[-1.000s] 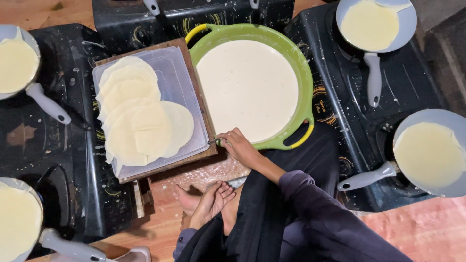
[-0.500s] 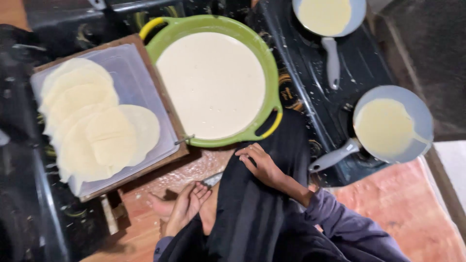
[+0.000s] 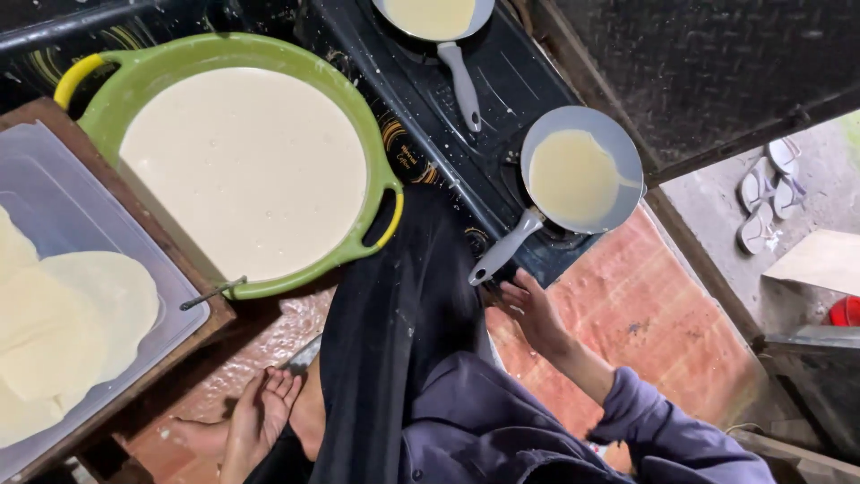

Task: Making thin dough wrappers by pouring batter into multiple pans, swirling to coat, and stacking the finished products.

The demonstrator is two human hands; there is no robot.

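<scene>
I saw soft, even light and a mostly sharp picture; the batter [image 3: 242,170] was bright with no glare, the stove [image 3: 502,99] dark, and straight lines bowed at the edges.

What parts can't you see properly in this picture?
All in the head view:
- Top pan: its far side is cut off by the upper edge.
- Tray of thin rounds: runs off the left edge.
- Left hand: the wrist is hidden behind the dark cloth.
- Right hand near the grey pan handle: whether they touch is unclear.
- Red thing: cut off by the right edge.
</scene>
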